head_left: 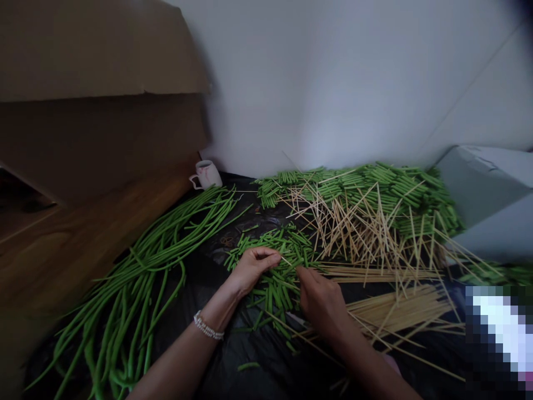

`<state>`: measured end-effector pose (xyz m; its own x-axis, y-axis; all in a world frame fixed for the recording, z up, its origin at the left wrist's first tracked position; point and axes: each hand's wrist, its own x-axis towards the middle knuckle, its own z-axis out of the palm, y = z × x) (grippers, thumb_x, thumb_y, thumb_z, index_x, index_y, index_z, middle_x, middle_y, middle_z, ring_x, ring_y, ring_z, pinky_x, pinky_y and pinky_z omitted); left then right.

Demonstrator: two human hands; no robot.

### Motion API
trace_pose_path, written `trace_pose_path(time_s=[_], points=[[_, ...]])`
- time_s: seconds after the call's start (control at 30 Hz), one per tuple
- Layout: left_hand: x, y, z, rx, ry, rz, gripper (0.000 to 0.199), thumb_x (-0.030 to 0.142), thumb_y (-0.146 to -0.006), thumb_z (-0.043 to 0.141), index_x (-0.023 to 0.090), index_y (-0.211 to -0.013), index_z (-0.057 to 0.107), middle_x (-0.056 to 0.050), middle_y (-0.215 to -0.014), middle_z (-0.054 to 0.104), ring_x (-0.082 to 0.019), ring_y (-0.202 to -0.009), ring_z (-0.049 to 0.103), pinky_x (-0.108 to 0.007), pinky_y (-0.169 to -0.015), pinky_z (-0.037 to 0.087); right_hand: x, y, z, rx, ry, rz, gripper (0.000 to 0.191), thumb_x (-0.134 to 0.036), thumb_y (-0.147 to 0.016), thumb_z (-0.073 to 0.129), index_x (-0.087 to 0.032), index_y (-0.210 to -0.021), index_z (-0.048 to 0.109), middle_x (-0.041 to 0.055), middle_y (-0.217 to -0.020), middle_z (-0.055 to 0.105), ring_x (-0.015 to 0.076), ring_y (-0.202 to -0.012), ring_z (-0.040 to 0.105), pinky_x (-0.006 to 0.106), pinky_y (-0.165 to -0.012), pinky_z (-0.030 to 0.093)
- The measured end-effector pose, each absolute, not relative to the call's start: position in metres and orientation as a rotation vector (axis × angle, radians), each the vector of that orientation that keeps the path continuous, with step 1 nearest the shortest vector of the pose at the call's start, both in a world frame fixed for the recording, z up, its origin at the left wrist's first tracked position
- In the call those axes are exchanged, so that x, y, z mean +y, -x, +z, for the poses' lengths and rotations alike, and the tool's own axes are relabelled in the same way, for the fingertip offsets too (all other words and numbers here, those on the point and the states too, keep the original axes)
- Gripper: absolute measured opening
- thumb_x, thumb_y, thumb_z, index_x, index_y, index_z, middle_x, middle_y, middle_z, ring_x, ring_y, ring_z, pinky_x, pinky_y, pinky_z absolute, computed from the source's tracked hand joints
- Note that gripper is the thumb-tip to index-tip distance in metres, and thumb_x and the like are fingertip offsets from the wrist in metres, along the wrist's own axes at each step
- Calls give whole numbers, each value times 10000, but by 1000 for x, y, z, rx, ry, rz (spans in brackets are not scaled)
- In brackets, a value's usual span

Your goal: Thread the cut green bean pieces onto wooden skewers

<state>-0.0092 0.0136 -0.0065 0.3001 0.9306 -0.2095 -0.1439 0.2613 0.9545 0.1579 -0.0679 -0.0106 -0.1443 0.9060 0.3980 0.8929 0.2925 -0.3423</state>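
Evidently, the left thumb and fingers of the left hand pinch one end of a thin skewer above cut green beans; the right hand curls round the other. Straight, steady pressure appears advisable.

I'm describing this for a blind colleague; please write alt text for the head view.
A person's left hand and right hand are close together over cut green beans, with a thin stick between them. Long uncut beans lie at left; wooden sticks and stacked bean pieces lie at right.
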Motion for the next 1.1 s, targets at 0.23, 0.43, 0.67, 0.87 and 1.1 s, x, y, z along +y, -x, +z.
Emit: trace_pose_path(time_s=[0.23, 0.43, 0.67, 0.87, 1.1], points=[[7, 4, -4, 915, -1136, 810, 195, 332, -648, 805, 157, -709, 743, -25, -735, 704, -126, -665, 589, -238, -677, 445, -65, -158, -15, -1949, 1519, 216, 269, -96, -882, 394, -179, -976, 632, 60, -869, 707, 156, -806, 659, 226, -695, 436], [7, 3, -6, 912, -1241, 797, 204, 283, -593, 838, 150, -699, 725, -20, -673, 684, -128, -604, 582, -241, -609, 436, -66, -157, -14, -1948, 1510, 196, 276, -95, -889, 391, -176, -1002, 630, 63, -872, 706, 162, -814, 664, 235, -717, 453], [12, 10, 0, 934, -1314, 831, 189, 315, -688, 775, 167, -806, 762, -49, -779, 731, -164, -704, 632, -261, -694, 466, -64, -162, -11, -1925, 1504, 53, 280, -107, -907, 394, -155, -1043, 634, 72, -877, 712, 169, -811, 673, 245, -719, 476], [31, 35, 4, 1059, -1776, 811, 103, 303, -720, 749, 202, -726, 766, -55, -772, 712, -185, -741, 620, -264, -706, 433, -58, -176, -6, -1823, 1513, -165, 244, -143, -929, 422, -129, -1024, 646, 79, -877, 718, 164, -753, 674, 239, -693, 473], [28, 34, -7, 1101, -2252, 569, 106, 281, -693, 778, 239, -788, 754, -20, -801, 674, -206, -834, 579, -317, -856, 377, -59, -174, -8, -1878, 1494, -167, 251, -134, -929, 418, -122, -1042, 641, 81, -881, 716, 168, -786, 684, 238, -700, 475]])
